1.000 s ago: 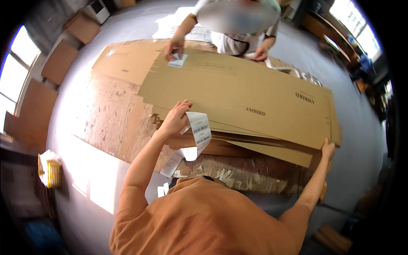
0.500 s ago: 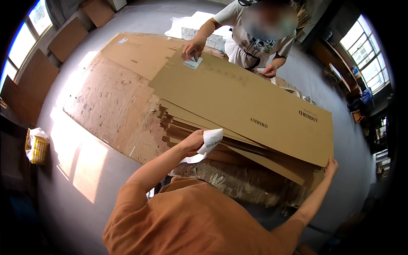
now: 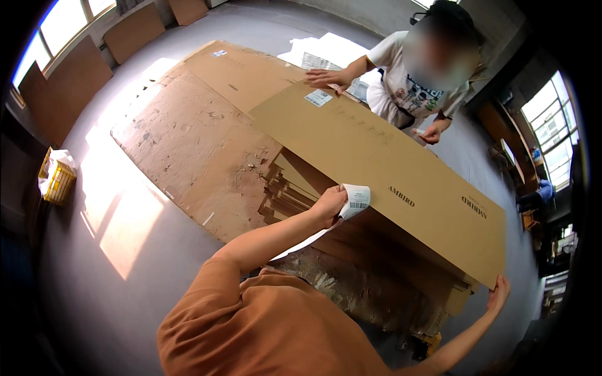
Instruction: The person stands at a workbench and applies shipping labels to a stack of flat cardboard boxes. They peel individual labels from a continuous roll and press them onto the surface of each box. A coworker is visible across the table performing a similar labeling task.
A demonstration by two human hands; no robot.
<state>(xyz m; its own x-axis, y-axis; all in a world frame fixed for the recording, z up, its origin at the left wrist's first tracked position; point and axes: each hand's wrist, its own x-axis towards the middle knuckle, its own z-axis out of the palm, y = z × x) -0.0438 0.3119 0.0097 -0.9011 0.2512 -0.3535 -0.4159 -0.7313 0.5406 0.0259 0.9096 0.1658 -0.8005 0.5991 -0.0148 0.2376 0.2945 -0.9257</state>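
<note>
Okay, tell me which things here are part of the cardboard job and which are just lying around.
In hand:
- left hand holding a white label strip
- right hand at the top cardboard sheet
- stack of flat sheets under it
- co-worker's hand on the far end

Lying about:
- yellow basket
- cardboard panels by the window

Daylight from windows (image 3: 59, 25) at upper left casts a glaring patch on the grey floor (image 3: 125, 213); fisheye bending and dark vignette ring the sharp centre; one face is blurred.
</note>
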